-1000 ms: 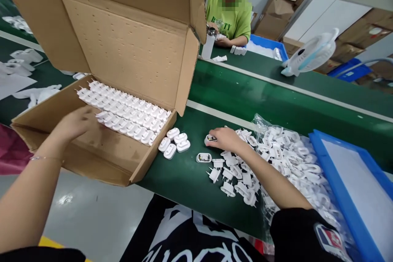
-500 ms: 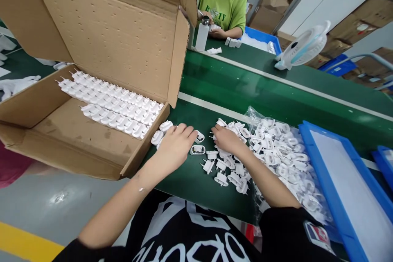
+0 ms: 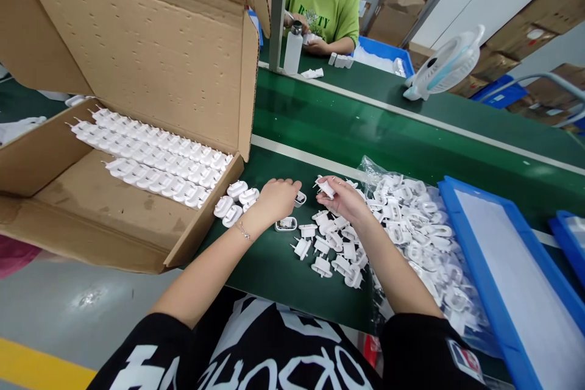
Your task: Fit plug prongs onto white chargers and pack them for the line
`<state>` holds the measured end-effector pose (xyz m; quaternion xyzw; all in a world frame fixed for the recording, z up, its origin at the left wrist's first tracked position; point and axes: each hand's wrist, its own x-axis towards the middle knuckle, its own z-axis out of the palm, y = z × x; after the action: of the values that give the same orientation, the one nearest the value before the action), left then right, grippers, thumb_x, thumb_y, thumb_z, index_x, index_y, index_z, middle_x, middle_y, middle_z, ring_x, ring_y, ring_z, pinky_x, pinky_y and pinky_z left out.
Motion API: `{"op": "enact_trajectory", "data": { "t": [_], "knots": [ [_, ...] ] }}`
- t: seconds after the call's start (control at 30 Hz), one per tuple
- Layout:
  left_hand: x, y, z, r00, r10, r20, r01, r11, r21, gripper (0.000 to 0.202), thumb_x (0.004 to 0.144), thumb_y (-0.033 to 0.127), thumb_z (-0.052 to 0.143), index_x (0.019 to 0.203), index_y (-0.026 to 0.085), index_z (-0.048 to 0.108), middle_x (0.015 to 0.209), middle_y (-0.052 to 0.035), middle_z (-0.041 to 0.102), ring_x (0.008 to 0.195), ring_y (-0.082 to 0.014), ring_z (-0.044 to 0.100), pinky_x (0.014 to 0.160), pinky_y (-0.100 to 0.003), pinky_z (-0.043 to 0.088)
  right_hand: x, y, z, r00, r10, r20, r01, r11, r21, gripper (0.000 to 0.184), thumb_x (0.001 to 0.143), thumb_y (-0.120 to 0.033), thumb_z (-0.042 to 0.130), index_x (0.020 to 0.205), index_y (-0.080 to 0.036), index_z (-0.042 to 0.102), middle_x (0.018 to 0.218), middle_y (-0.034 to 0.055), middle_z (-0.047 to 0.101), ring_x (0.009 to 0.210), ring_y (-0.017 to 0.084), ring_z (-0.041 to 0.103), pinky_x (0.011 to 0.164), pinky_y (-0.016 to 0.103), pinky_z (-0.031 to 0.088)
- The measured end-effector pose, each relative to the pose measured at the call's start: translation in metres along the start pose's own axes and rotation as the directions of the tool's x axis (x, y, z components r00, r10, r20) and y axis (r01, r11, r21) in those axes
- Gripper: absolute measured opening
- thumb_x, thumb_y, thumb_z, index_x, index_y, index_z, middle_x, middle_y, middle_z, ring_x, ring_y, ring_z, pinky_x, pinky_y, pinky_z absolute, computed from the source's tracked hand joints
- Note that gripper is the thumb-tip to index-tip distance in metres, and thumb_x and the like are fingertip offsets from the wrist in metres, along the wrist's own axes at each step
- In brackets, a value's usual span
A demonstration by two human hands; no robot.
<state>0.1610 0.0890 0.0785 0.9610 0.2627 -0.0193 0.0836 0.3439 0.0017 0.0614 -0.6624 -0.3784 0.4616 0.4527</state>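
My right hand [image 3: 342,198] pinches a white plug part with metal pins [image 3: 325,187] and holds it just above a loose pile of similar pin parts [image 3: 336,241]. My left hand [image 3: 280,198] is closed, its fingers curled down on an open white plug housing [image 3: 300,198], which its fingertips partly hide. Another open housing [image 3: 286,224], with small parts visible inside, lies on the green table just below that hand. Left of it sits a small group of closed white plugs [image 3: 233,201], beside the cardboard box.
The open cardboard box [image 3: 123,213] at left holds rows of white plugs [image 3: 155,152]. At right lie a clear bag of white parts [image 3: 420,225] and a blue tray [image 3: 498,256]. Beyond the green divider are a bottle [image 3: 293,52], a fan [image 3: 445,64] and a person [image 3: 324,12] working.
My right hand has picked a pin part off the pile and turned it upward. My left hand has moved right, away from the closed plugs, and its housing has shifted slightly right.
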Motion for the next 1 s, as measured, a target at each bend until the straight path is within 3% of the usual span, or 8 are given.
{"op": "enact_trajectory", "data": {
  "t": [0.2,0.37,0.47,0.53,0.6,0.67,0.77,1.0],
  "knots": [
    [0.006,0.008,-0.019,0.998,-0.005,-0.066,-0.016,0.951,-0.307,0.034,0.088,0.036,0.051,0.117,0.019,0.047,0.104,-0.0072,0.062,0.09,-0.0238,0.062,0.069,-0.031,0.045,0.008,-0.003,0.016,0.982,0.005,-0.19,0.009,0.997,0.073,0.039,0.076,-0.06,0.058,0.075,-0.021,0.056,0.08,0.0008,0.056,0.065,0.013,0.051,0.05,0.022,0.039],
    [0.018,0.014,-0.03,0.98,0.021,-0.2,-0.111,0.887,-0.449,0.035,0.085,0.034,0.055,0.115,0.018,0.052,0.108,-0.0084,0.061,0.088,-0.0223,0.062,0.072,-0.032,0.047,0.008,-0.022,0.032,0.998,-0.022,-0.067,0.035,0.979,0.199,0.048,0.082,-0.068,0.039,0.093,-0.023,0.052,0.084,0.0029,0.059,0.073,0.017,0.055,0.059,0.028,0.045],
    [0.022,0.005,-0.033,0.977,-0.005,-0.215,-0.149,0.705,-0.693,0.024,0.087,0.031,0.05,0.108,0.018,0.054,0.102,-0.006,0.063,0.079,-0.0158,0.062,0.072,-0.029,0.049,0.001,-0.035,0.029,0.984,-0.168,0.063,0.15,0.962,0.226,0.041,0.083,-0.058,0.045,0.105,-0.024,0.052,0.102,0.0047,0.06,0.085,0.018,0.057,0.072,0.03,0.048],
    [0.023,-0.003,-0.034,0.984,-0.018,-0.177,-0.144,0.509,-0.849,0.023,0.09,0.031,0.046,0.107,0.018,0.05,0.094,-0.005,0.064,0.075,-0.0137,0.063,0.07,-0.028,0.05,0.0,-0.038,0.024,0.965,-0.262,0.01,0.256,0.948,0.19,0.034,0.08,-0.05,0.055,0.102,-0.025,0.053,0.103,0.0033,0.06,0.086,0.017,0.057,0.074,0.029,0.047],
    [0.023,-0.009,-0.032,0.99,-0.05,-0.133,-0.098,0.437,-0.894,0.022,0.092,0.027,0.039,0.112,0.017,0.044,0.091,-0.0051,0.065,0.076,-0.0137,0.064,0.071,-0.028,0.052,0.001,-0.035,0.021,0.936,-0.34,-0.094,0.349,0.932,0.101,0.026,0.078,-0.045,0.061,0.092,-0.024,0.055,0.095,0.0018,0.06,0.081,0.016,0.057,0.072,0.029,0.046],
    [0.02,-0.012,-0.028,0.993,-0.07,-0.095,-0.029,0.637,-0.771,0.023,0.091,0.018,0.037,0.114,0.017,0.043,0.095,-0.0073,0.065,0.085,-0.017,0.065,0.077,-0.032,0.051,0.003,-0.029,0.02,0.892,-0.423,-0.159,0.413,0.906,-0.092,0.02,0.078,-0.039,0.063,0.086,-0.022,0.057,0.091,0.0015,0.061,0.077,0.016,0.057,0.069,0.029,0.045],
    [0.013,-0.011,-0.018,0.999,-0.043,0.022,0.048,0.957,-0.285,0.026,0.081,0.008,0.047,0.105,0.014,0.054,0.101,-0.0128,0.065,0.101,-0.027,0.06,0.084,-0.038,0.048,0.001,-0.016,0.024,0.859,-0.498,-0.118,0.418,0.816,-0.399,0.013,0.081,-0.032,0.06,0.086,-0.021,0.061,0.091,0.0032,0.064,0.075,0.017,0.058,0.07,0.03,0.045],
    [0.012,-0.007,0.005,0.985,-0.072,0.154,0.092,0.988,-0.127,0.012,0.08,0.022,0.058,0.09,0.016,0.062,0.091,-0.0114,0.067,0.091,-0.0282,0.065,0.077,-0.034,0.049,-0.011,0.0,0.036,0.893,-0.447,0.053,0.375,0.673,-0.638,0.009,0.086,-0.023,0.055,0.089,-0.021,0.062,0.092,0.005,0.064,0.085,0.021,0.06,0.075,0.031,0.045]
  ]
}}
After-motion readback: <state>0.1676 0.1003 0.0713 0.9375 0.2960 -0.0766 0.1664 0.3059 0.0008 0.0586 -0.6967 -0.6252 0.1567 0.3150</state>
